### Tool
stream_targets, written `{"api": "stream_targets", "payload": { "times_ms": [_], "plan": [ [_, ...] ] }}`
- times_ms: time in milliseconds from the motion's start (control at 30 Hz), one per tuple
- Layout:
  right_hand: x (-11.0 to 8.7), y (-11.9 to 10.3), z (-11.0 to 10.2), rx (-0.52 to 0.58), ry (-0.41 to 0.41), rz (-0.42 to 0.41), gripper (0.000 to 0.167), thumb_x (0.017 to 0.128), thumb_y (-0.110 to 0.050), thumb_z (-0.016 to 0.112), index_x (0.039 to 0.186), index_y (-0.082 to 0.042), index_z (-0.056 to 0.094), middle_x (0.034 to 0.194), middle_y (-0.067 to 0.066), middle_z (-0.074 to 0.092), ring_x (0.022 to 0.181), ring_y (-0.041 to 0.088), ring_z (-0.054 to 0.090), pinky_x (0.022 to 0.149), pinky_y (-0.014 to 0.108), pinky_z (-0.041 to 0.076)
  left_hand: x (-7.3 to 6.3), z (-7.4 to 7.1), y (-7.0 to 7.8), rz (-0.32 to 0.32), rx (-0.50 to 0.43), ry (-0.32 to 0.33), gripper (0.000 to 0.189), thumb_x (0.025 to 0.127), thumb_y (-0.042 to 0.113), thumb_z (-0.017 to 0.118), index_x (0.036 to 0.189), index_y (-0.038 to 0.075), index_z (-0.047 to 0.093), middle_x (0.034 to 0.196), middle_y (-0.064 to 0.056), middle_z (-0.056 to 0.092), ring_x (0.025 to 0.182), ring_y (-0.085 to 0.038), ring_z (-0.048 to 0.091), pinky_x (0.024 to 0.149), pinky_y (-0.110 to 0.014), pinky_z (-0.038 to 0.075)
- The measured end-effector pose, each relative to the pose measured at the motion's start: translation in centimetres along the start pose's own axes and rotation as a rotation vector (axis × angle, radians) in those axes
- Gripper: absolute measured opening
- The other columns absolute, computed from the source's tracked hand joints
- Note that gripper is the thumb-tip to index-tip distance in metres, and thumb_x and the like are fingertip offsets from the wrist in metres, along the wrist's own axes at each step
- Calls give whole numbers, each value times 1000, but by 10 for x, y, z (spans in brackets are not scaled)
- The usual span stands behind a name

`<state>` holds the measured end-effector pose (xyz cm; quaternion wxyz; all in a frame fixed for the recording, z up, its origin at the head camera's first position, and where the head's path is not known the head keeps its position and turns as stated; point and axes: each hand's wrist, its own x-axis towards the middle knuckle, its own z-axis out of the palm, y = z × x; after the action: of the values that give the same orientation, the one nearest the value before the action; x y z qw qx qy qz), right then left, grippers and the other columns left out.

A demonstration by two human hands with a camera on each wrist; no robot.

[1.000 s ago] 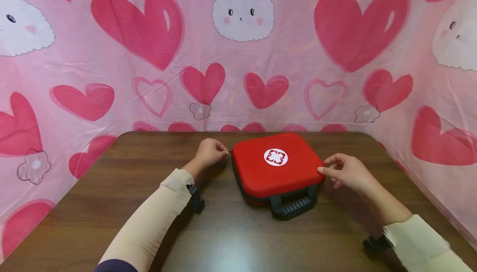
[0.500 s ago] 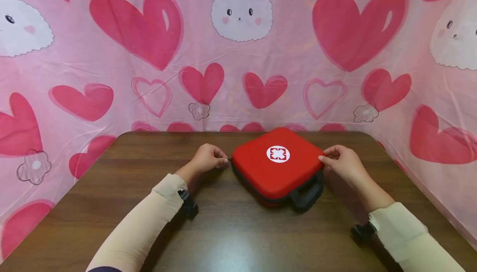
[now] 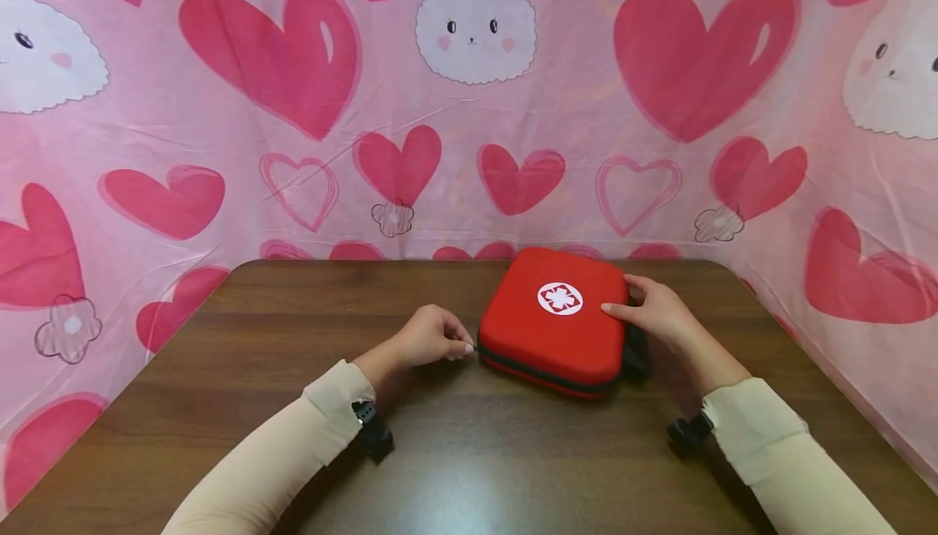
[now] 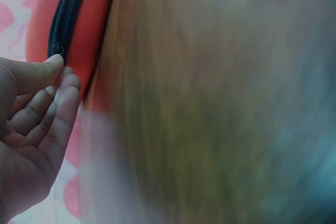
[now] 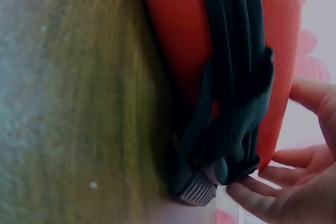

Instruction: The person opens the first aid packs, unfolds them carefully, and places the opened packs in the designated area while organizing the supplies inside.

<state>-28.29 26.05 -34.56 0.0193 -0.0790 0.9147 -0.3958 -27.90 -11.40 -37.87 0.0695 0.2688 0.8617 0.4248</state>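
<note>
1. Head view: a red zip-up case (image 3: pixel 535 348) with a white round emblem (image 3: pixel 560 299) lies flat on the brown wooden surface (image 3: pixel 454 445), right of centre. Your left hand (image 3: pixel 432 335) is at its near left corner, thumb and forefinger pinched together. Your right hand (image 3: pixel 663 311) holds the right side, thumb on the lid, fingers over the edge; the black handle (image 3: pixel 636 356) sticks out just below. A pink cloth (image 3: pixel 469 111) printed with hearts and rabbits hangs behind.

2. Left wrist view: your thumb and forefinger pinch at the zip slider (image 4: pixel 59 50), at the end of the visible black zip (image 4: pixel 65 19); your other fingers curl loosely beneath. The tab is hidden. To work it well, draw in line with the track and ease round the corner.

3. Right wrist view: your thumb presses the case's red side and your fingers bend round its end, beside the handle; whether they touch the handle, you cannot tell. A steady hold here should stop the case swivelling against your left hand's draw.
</note>
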Motion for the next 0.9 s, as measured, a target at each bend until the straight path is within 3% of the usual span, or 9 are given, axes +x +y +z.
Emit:
{"api": "stream_targets", "payload": {
  "times_ms": [200,467,700,900],
  "plan": [
    [4,4,-4,63,-137,-23,104,84,-33,76,151,11,9,149,36,28,136,46,31,109,59,28,-6,8,10,44,17,-51,4,81,5,78,77,5,77,61,3,65,53,-8,58,50,-27,53],
    [1,0,-1,0,-34,60,90,81,-41,79,141,12,37,132,33,51,115,43,55,96,53,47,-10,12,17,65,29,-81,5,81,6,78,77,6,77,61,6,65,53,-9,59,51,-28,53],
    [2,1,1,82,-131,35,92,82,-34,78,147,10,29,144,31,39,123,42,47,97,52,47,-16,18,21,85,32,-95,6,81,5,78,75,7,77,58,6,64,52,-7,58,50,-26,52],
    [2,2,1,127,-157,22,90,83,-30,78,148,9,28,145,31,37,124,43,45,99,53,44,-18,17,24,93,49,-80,7,81,7,79,74,9,77,58,7,64,51,-7,57,49,-26,52]
  ]
}}
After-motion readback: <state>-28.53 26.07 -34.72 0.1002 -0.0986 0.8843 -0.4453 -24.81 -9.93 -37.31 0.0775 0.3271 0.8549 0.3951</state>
